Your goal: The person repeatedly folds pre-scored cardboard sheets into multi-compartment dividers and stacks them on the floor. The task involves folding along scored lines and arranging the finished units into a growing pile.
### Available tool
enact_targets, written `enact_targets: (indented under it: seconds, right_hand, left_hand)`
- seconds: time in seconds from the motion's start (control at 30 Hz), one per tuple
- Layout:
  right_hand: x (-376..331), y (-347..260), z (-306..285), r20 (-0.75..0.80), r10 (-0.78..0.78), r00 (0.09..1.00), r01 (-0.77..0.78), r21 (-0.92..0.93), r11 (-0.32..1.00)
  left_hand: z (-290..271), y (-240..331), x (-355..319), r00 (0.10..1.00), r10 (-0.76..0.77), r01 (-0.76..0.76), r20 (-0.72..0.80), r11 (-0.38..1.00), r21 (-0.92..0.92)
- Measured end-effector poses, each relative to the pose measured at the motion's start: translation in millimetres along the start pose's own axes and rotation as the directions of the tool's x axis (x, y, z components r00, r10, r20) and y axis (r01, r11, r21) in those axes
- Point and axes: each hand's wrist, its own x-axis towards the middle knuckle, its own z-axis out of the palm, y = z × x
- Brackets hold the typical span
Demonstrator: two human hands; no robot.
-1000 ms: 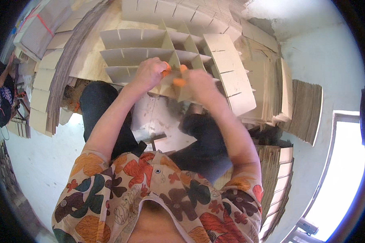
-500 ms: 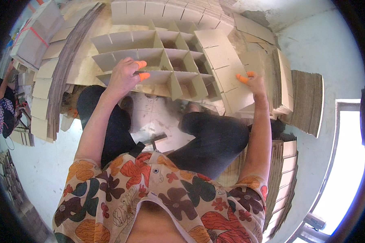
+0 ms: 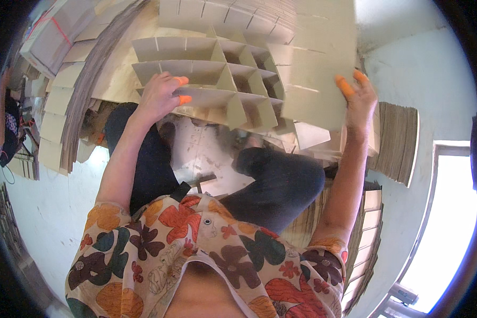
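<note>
A partly interlocked cardboard divider grid (image 3: 183,73) stands on the work surface in front of me, its open cells toward the right and loose slotted ends toward the left. My left hand (image 3: 160,95) is closed on the near left strip of that grid, with orange covers on two fingertips. Off to the right, my right hand (image 3: 361,100) grips the edge of a slotted cardboard strip (image 3: 323,69), also with orange covers on two fingertips. This strip is lifted and tilted beside the grid's right end, slightly blurred. It hides part of what lies behind it.
A long row of cardboard strips (image 3: 69,74) leans along the left, by a pale box with a red strap (image 3: 53,32). More strips stand at the back (image 3: 222,13) and in a stack on the right (image 3: 397,140). Another person (image 3: 5,122) is at far left.
My right hand has moved up and to the right, raising a cardboard strip. My left hand stays on the grid, and the view has shifted slightly.
</note>
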Motion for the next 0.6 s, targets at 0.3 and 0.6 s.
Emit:
enact_targets:
  seconds: [0.3, 0.6]
  right_hand:
    - [-43, -79, 137, 0.402, -0.265, 0.876, 0.315, -0.063, 0.947]
    - [-48, -67, 185, 0.486, -0.314, 0.816, 0.413, -0.110, 0.904]
  left_hand:
    - [15, -17, -10, 0.999, 0.036, -0.035, 0.012, 0.998, -0.055]
    - [15, -8, -6, 1.000, 0.009, -0.008, 0.014, 1.000, -0.016]
